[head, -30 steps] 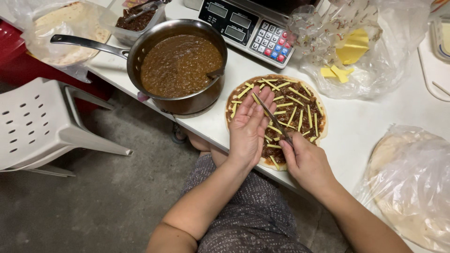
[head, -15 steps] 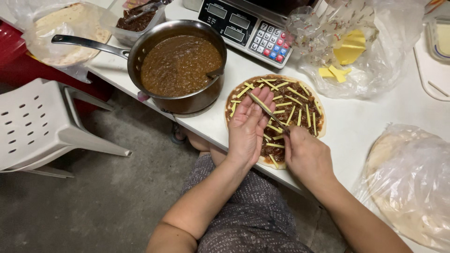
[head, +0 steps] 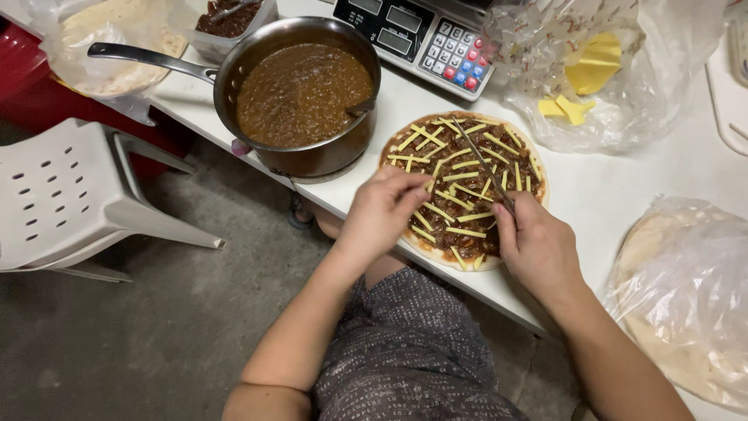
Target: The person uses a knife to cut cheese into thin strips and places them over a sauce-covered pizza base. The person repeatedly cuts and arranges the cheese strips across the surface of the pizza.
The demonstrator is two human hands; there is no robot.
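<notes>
- The left hand (head: 383, 209) hovers low over the near-left part of the flatbread (head: 463, 191), fingers pinched narrow together; whether a cheese strip sits between them cannot be told.
- The right hand (head: 538, 245) is closed around the near end of a thin dark-handled knife (head: 485, 165), whose blade slants up across the topping.
- The flatbread lies flat near the front edge of the white bench (head: 592, 183), spread with dark brown sauce and scattered with pale yellow cheese strips (head: 456, 177).
- Just to its left stands a metal pan (head: 300, 97) of brown sauce, long handle pointing left, a spoon handle resting on its right rim.
- Behind the flatbread sits a weighing scale (head: 425, 35) with a coloured keypad, cut off by the top edge.
- A clear bag (head: 615, 70) at the back right holds yellow cheese pieces; its contents blur behind the plastic.
- Another plastic bag (head: 689, 296) of flatbreads lies at the right, cut off by the frame; a third stack in plastic (head: 117, 39) lies far left.
- A small tub (head: 234, 19) of dark filling is half out of view.
- Below the bench: a grey concrete floor (head: 140, 335) and a white plastic chair (head: 70, 199).
</notes>
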